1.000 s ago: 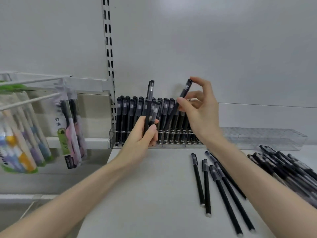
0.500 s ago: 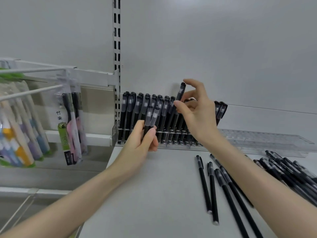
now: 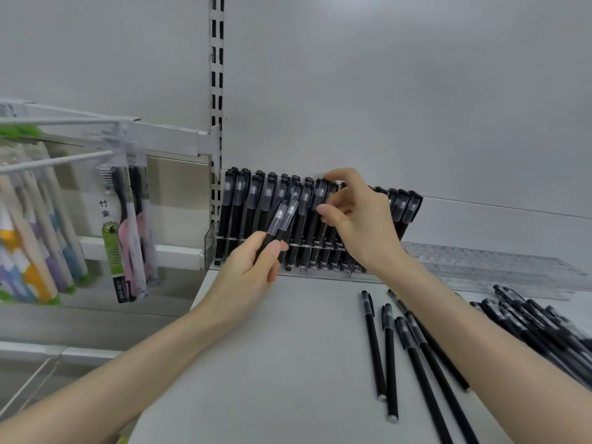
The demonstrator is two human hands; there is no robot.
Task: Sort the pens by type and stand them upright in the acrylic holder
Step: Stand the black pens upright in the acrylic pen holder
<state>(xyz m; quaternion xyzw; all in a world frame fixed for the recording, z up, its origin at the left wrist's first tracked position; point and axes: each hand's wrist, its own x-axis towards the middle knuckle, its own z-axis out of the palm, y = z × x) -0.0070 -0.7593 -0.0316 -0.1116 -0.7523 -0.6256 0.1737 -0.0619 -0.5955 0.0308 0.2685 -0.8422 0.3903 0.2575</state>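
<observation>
A clear acrylic holder at the back of the white shelf holds a row of upright black capped pens. My left hand grips two black pens by their lower barrels, caps up, right in front of the row. My right hand reaches into the row, index finger and thumb pinching the cap end of one pen that stands among the others. Several loose black pens lie on the shelf under my right forearm. A pile of black pens with clear grips lies at the right.
The holder's unfilled clear section stretches right along the back wall. Packaged toothbrushes hang from hooks on the left, beyond the shelf's left edge. A slotted upright rises behind the holder's left end.
My right hand lowered its pen from a tilted raised position down into the row. My left hand's pens came down too, and it stays in front of the row.
</observation>
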